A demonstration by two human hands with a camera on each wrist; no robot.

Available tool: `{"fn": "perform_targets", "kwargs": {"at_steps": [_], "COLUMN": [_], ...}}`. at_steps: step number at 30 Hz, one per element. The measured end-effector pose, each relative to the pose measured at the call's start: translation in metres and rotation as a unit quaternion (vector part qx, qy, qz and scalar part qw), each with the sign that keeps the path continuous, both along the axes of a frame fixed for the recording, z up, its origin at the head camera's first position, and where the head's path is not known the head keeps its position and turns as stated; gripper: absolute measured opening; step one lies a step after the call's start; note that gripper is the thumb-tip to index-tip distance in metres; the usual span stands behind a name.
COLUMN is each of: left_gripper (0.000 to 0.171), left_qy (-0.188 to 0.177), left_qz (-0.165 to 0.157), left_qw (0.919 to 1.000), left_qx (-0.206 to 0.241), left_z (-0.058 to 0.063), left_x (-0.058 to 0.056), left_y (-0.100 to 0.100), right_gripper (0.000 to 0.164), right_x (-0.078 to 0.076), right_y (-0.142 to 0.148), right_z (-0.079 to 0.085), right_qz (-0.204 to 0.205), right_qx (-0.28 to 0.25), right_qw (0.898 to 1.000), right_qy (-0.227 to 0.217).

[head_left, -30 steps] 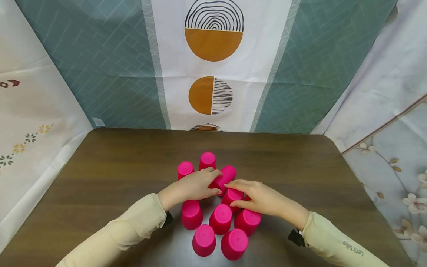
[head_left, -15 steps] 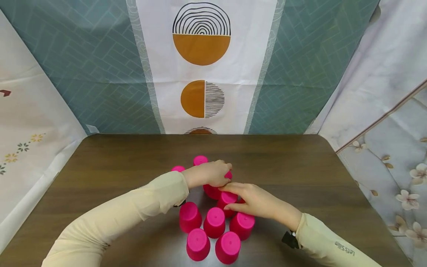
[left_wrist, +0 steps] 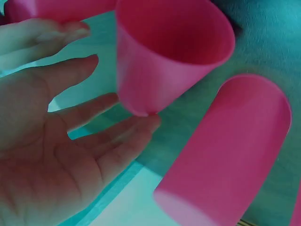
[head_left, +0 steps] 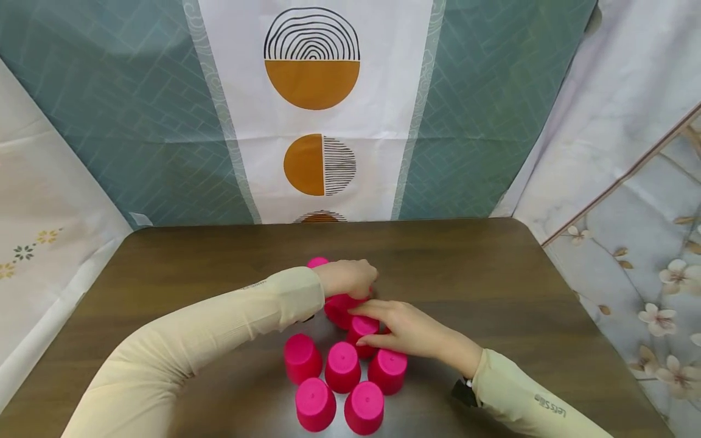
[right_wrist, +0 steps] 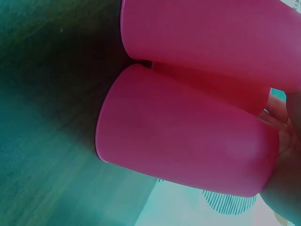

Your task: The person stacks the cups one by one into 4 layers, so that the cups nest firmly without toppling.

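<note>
Standing nearest on my remote feed, bases up: near-left cup point(head_left: 315, 404) and near-right cup point(head_left: 364, 408), both pink, a narrow gap between. To either side, one pale yellow left sleeve point(head_left: 219, 323), wrinkled, and one pale yellow right sleeve point(head_left: 526, 389), lettered, dark wrist device point(head_left: 464, 394) at its cuff.

Second rank, three pink cups, bases up: outer cup point(head_left: 303, 359) at left, middle cup point(head_left: 342, 367), end cup point(head_left: 387, 371) at right.

Beyond, one gripped cup point(head_left: 361, 330), pink, base up. I log the person's right hand point(head_left: 411, 331) as holding it, thumb to the near side, fingers to the far side. Just beside, one sheltered cup point(right_wrist: 188, 132), base up, mostly covered in my head view.

Next, one tilted cup point(head_left: 338, 311), pink, mouth toward the near side. I log the left hand point(head_left: 349, 278) as unclenched, fingers extended, a fingertip touching the cup's base end in my left wrist view.

Farthest, one back cup point(head_left: 317, 262), pink, partly covered by the left arm.

Bearing all: one brown wood-grain bench point(head_left: 465, 274), far corners rounded. Behind it: one teal-and-white backdrop point(head_left: 465, 109), orange half-circles with black lines; one white drape point(head_left: 49, 194) at left, small flower motifs; one floral drape point(head_left: 619, 310) at right.
</note>
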State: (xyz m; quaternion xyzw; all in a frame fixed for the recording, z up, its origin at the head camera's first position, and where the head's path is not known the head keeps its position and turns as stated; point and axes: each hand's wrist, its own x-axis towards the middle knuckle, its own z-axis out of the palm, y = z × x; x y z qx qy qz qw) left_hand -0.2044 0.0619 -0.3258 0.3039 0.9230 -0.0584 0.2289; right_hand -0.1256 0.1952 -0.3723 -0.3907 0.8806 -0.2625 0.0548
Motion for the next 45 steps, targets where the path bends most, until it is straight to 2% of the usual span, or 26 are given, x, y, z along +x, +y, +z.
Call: {"fn": "perform_targets", "kwargs": {"at_steps": [4,7,10,12,15,18,22,27,33,37,41,45], "left_gripper": [0.013,0.012,0.022,0.031,0.039,0.041,0.043,0.043,0.043,0.045,0.048,0.052], "left_qy": [-0.002,0.000,-0.013,-0.029,-0.045,-0.047,-0.037,-0.011,0.001,0.005,0.006,0.019], "left_qz": [0.022,0.025,0.032,0.048,0.068,0.068,0.050,0.046,0.049,0.052,0.058,0.071], "left_qw": [0.9996,0.9995,0.9994,0.9983,0.9946,0.9901,0.9827,0.9674,0.9463,0.9350,0.9352,0.9484], "left_qx": [-0.015,-0.017,-0.003,0.017,0.064,0.114,0.174,0.249,0.320,0.351,0.349,0.308], "left_z": [-0.018,-0.026,-0.023,-0.018,-0.011,-0.005,-0.001,-0.001,-0.013,-0.021,-0.026,-0.027], "left_x": [-0.004,-0.007,-0.010,-0.013,-0.019,-0.024,-0.028,-0.031,-0.032,-0.033,-0.034,-0.036], "left_y": [-0.001,-0.002,-0.004,-0.006,-0.007,-0.011,-0.016,-0.025,-0.033,-0.036,-0.039,-0.041], "right_gripper": [0.052,0.052,0.053,0.052,0.051,0.049,0.048,0.047,0.047,0.047,0.047,0.047], "right_x": [-0.001,-0.001,-0.002,-0.003,-0.004,-0.005,-0.007,-0.009,-0.010,-0.010,-0.009,-0.009], "right_y": [-0.003,-0.003,-0.003,-0.002,0.000,-0.001,-0.003,-0.007,-0.011,-0.012,-0.012,-0.012], "right_z": [-0.002,-0.002,-0.003,-0.004,-0.004,-0.001,0.005,0.012,0.015,0.016,0.016,0.015], "right_qz": [0.001,-0.003,-0.007,-0.007,-0.007,0.005,0.022,0.036,0.032,0.030,0.028,0.027], "right_qx": [-0.002,0.002,0.006,0.005,-0.001,-0.002,0.015,0.038,0.055,0.057,0.057,0.057], "right_qw": [1.000,1.000,1.000,1.000,1.000,1.000,0.999,0.998,0.998,0.998,0.998,0.998], "right_qy": [0.005,0.001,-0.003,0.002,0.008,0.023,0.033,0.028,0.021,0.021,0.018,0.022]}}
